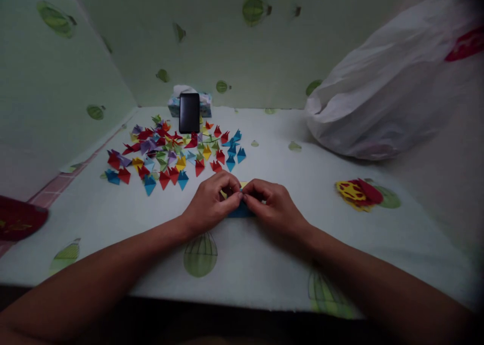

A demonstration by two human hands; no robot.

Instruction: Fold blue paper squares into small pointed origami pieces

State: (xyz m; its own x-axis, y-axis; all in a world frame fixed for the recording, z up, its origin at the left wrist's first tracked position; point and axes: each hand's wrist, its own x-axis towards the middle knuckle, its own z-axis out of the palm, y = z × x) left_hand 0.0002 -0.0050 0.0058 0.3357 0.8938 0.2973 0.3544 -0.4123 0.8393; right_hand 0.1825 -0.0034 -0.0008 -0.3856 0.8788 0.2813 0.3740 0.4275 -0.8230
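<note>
My left hand [217, 196] and my right hand [272, 204] meet at the middle of the table, fingertips pinched together and nearly touching. Between them is a small piece of blue paper, mostly covered by my fingers. Under my hands lies more blue paper [241, 212], and a bit of yellow paper [244, 184] shows just beyond the fingertips. Whether these papers are one stack I cannot tell. Up and to the left spreads a pile of small folded paper cranes [173, 174] in red, blue, purple, green and yellow.
A black phone [189, 114] leans on a tissue box [206, 105] behind the cranes. A large white plastic bag [363, 98] stands at the back right. Red and yellow cut-out decorations [355, 193] lie at the right. A red object [22, 219] sits at the left edge.
</note>
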